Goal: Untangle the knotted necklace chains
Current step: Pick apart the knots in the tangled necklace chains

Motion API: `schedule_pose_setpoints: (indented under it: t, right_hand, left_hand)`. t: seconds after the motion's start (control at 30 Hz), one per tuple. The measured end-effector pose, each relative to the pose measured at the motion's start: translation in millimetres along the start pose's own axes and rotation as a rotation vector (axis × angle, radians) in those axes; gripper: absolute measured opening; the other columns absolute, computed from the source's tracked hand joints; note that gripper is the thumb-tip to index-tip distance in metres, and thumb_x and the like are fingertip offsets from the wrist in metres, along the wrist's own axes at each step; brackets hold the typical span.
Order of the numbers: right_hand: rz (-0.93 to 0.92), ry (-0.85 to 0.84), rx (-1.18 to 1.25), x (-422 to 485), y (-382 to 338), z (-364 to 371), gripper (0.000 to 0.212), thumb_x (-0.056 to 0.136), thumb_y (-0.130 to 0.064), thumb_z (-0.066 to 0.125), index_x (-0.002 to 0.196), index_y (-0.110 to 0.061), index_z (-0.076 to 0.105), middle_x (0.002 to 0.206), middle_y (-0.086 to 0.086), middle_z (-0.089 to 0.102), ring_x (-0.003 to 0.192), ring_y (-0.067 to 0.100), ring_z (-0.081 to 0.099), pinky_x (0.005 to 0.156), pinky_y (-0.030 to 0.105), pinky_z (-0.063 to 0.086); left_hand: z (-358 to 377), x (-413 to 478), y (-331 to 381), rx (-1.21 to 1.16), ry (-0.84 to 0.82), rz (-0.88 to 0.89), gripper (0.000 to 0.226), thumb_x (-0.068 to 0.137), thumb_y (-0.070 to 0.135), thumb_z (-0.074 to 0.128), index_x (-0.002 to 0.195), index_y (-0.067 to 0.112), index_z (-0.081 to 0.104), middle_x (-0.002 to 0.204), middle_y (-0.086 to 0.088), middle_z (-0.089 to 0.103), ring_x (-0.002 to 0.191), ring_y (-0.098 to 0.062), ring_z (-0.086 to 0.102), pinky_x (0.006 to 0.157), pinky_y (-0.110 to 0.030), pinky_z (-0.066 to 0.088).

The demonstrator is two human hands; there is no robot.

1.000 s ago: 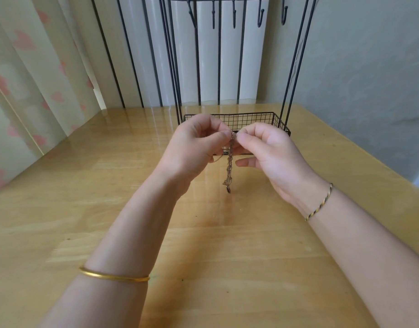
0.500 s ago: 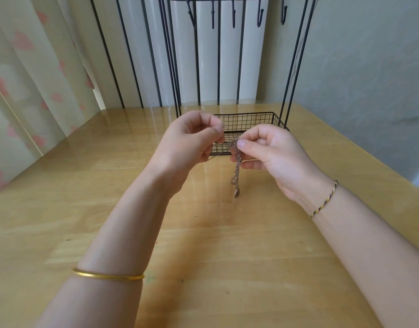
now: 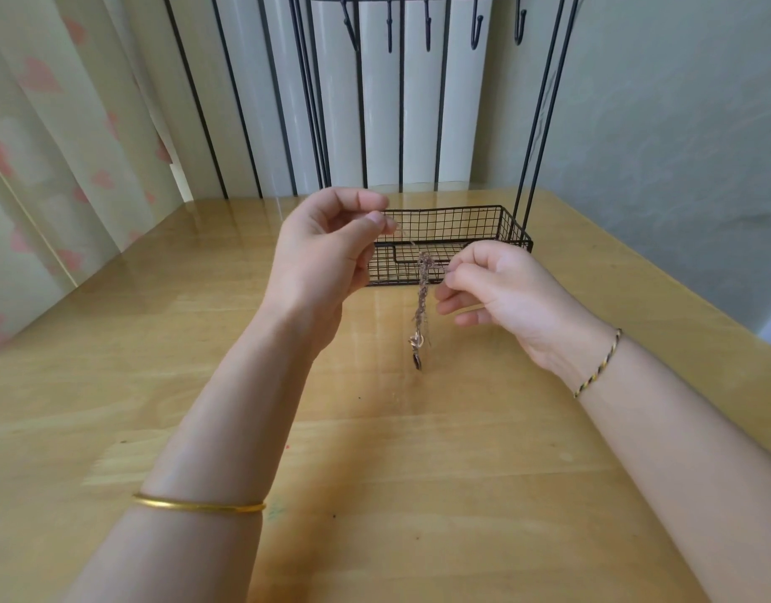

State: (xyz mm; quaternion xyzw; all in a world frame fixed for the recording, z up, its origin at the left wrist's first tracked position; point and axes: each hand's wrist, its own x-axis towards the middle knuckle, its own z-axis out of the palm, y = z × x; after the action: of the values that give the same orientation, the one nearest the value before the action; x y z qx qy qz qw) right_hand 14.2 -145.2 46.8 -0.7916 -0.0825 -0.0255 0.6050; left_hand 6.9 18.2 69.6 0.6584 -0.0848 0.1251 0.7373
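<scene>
A knotted bundle of thin brownish-gold necklace chains hangs in the air above the wooden table, with a small dark pendant at its lower end. My left hand is raised at upper left and pinches a fine strand between thumb and forefinger; the strand runs down to the bundle's top. My right hand is lower, to the right, and pinches the top of the bundle at its fingertips. The two hands are apart, with the bundle between them.
A black wire jewellery stand rises behind the hands, with a mesh basket base and a row of hooks on top. The wooden table spreads below; curtains hang at left, a grey wall at right.
My hands have drawn apart: the left moved up and left with a thin strand, the right moved right and down. The hanging bundle dropped lower.
</scene>
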Motion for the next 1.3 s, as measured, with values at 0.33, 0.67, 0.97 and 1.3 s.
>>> schedule_pose_setpoints:
  t: [0.33,0.67,0.97,1.3]
  right_hand:
    - [-0.084,-0.018,0.337,0.6,-5.4,-0.7,0.011,0.094,-0.006,0.053,0.085,-0.013,0.056,0.089,0.009,0.065,0.079,0.023,0.066,0.072,0.033,0.054]
    - [-0.185,0.077,0.206,-3.8,-9.7,1.5,0.015,0.094,-0.006,0.052,0.083,-0.015,0.055,0.073,0.001,0.064,0.055,0.01,0.062,0.062,0.029,0.053]
    - [-0.155,0.025,0.111,-4.2,-6.2,10.4,0.014,0.098,-0.013,0.044,0.089,-0.02,0.05,0.078,-0.001,0.066,0.075,0.017,0.066,0.074,0.036,0.049]
    - [-0.159,0.047,0.219,-4.5,-9.6,6.6,0.008,0.096,-0.01,0.05,0.093,-0.017,0.05,0.076,0.003,0.064,0.063,0.015,0.065,0.074,0.039,0.054]
  left_hand:
    - [0.6,-1.4,-4.2,0.324,-0.148,-0.1,0.022,0.088,-0.002,0.053,0.085,0.018,0.063,0.079,0.001,0.056,0.054,-0.006,0.042,0.049,-0.017,0.035]
    - [7.9,-6.4,-0.9,0.38,-0.247,-0.033,0.001,0.085,0.006,0.068,0.086,0.006,0.068,0.066,0.006,0.061,0.046,0.006,0.05,0.047,-0.004,0.033]
    - [9.6,-6.8,-1.5,0.371,-0.252,0.021,0.008,0.086,0.003,0.065,0.081,0.009,0.062,0.072,-0.006,0.064,0.053,0.002,0.052,0.048,-0.006,0.034]
    - [9.0,-6.1,-1.5,0.307,-0.246,-0.009,0.011,0.088,0.005,0.062,0.08,0.011,0.059,0.059,0.009,0.061,0.045,0.001,0.046,0.045,-0.013,0.033]
